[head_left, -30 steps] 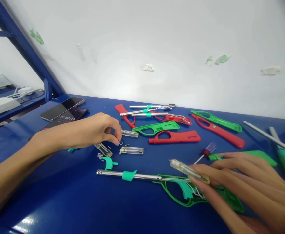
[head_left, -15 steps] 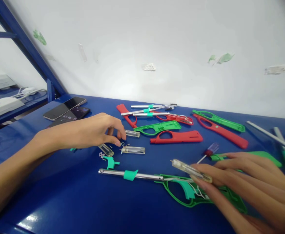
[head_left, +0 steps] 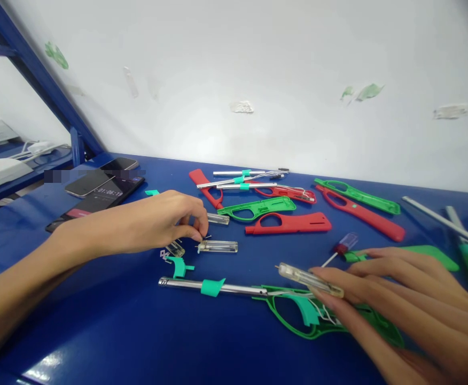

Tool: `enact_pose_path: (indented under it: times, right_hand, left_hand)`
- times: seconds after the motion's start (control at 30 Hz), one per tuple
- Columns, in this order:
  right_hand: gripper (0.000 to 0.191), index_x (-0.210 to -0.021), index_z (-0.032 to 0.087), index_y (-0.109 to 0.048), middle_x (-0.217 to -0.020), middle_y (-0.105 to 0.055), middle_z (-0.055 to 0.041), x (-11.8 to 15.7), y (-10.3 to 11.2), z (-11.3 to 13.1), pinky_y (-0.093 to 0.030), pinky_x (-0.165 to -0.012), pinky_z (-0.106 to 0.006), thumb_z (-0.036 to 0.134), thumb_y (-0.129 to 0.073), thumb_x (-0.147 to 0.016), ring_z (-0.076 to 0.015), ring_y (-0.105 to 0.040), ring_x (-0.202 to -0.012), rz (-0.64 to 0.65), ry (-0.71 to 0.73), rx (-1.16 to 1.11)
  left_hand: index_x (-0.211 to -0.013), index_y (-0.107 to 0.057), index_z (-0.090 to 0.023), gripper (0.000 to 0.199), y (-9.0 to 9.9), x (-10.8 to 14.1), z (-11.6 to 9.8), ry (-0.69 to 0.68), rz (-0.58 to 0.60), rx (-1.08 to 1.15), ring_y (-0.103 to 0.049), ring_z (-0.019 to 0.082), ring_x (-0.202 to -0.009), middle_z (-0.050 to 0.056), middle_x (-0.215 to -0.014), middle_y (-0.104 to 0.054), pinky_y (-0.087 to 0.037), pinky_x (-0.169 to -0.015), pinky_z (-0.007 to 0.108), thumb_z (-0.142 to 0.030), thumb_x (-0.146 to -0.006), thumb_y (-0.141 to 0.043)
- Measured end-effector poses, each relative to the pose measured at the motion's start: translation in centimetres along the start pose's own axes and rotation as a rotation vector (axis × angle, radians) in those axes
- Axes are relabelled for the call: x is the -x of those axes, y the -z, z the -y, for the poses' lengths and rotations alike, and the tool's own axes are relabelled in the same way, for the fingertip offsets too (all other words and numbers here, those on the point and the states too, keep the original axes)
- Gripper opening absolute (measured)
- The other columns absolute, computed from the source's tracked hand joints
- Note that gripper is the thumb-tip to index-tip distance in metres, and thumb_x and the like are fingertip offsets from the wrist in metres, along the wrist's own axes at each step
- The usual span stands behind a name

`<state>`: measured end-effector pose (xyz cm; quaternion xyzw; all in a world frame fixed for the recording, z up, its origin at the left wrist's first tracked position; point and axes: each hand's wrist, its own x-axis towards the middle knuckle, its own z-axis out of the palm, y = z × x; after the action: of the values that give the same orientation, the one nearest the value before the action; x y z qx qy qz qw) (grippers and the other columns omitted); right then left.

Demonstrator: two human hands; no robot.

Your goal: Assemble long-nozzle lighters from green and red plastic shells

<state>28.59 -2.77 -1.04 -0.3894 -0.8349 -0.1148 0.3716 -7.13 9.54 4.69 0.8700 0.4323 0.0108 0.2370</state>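
Note:
My right hand (head_left: 394,299) pinches a clear lighter fuel tank (head_left: 310,279) between thumb and fingers, its metal nozzle pointing left. Below that tank lies an open green lighter half-shell (head_left: 314,334) with a metal tube (head_left: 234,290), a teal trigger and white wires. My left hand (head_left: 178,216) has its fingertips together low over the table, beside small loose parts; whatever they pinch is hidden. Another clear fuel tank (head_left: 218,246) lies just right of these fingertips, one more (head_left: 218,218) behind them, and a third (head_left: 175,248) partly under the hand. A loose teal trigger (head_left: 180,266) rests nearer to me.
Red lighter shells (head_left: 290,223), green shells (head_left: 358,197) and metal tubes with wires (head_left: 246,186) lie toward the wall. A screwdriver (head_left: 345,244) sits behind my right hand. Two phones (head_left: 101,176) are at the left, by a blue frame post (head_left: 77,144).
My left thumb and fingers have come together over the spot where a small ring lay; the ring is now hidden. My right hand keeps its hold on the fuel tank. The view has shifted slightly.

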Motion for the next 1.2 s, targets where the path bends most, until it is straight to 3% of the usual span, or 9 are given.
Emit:
enact_pose_path:
  times: [0.53, 0.93, 1.1, 1.2]
  right_hand:
    - [0.015, -0.116, 0.024, -0.077, -0.085, -0.079, 0.0015, 0.0, -0.1, 0.3, -0.048, -0.094, -0.039, 0.024, -0.063, -0.118, -0.0186, -0.067, -0.081, 0.000, -0.022, -0.016]
    - [0.014, -0.119, 0.025, -0.078, -0.085, -0.079, 0.0036, 0.1, 0.1, 0.1, -0.049, -0.095, -0.041, 0.018, -0.067, -0.113, -0.0191, -0.071, -0.079, 0.027, -0.023, -0.009]
    - [0.013, -0.118, 0.028, -0.078, -0.086, -0.082, 0.0045, 0.2, 0.0, 0.0, -0.050, -0.095, -0.043, 0.022, -0.068, -0.113, -0.0197, -0.073, -0.076, 0.027, -0.039, -0.018]
    - [0.013, -0.116, 0.028, -0.078, -0.090, -0.085, 0.0042, 0.2, -0.2, 0.4, -0.050, -0.097, -0.043, 0.023, -0.067, -0.114, -0.0188, -0.075, -0.076, 0.016, -0.052, -0.051]
  left_hand:
    - [-0.097, -0.082, -0.029, 0.015, -0.2, 0.1, -0.3, -0.032, -0.013, -0.037, -0.073, 0.016, -0.086, -0.001, -0.101, -0.081, -0.051, -0.070, 0.025, -0.026, -0.098, -0.067]
    - [-0.098, -0.078, -0.026, 0.017, -0.6, 0.1, -0.6, -0.058, -0.020, -0.038, -0.066, 0.013, -0.063, -0.002, -0.086, -0.079, -0.047, -0.059, 0.025, -0.023, -0.101, -0.062]
    - [-0.125, -0.080, -0.028, 0.028, -0.1, 0.3, -1.3, -0.082, -0.116, 0.007, -0.076, 0.019, -0.086, 0.004, -0.112, -0.084, -0.055, -0.071, 0.028, -0.032, -0.109, -0.057]
    - [-0.118, -0.083, -0.030, 0.025, -0.1, 0.6, -2.8, -0.128, -0.243, 0.137, -0.076, 0.019, -0.093, 0.003, -0.113, -0.084, -0.058, -0.073, 0.027, -0.033, -0.110, -0.059]
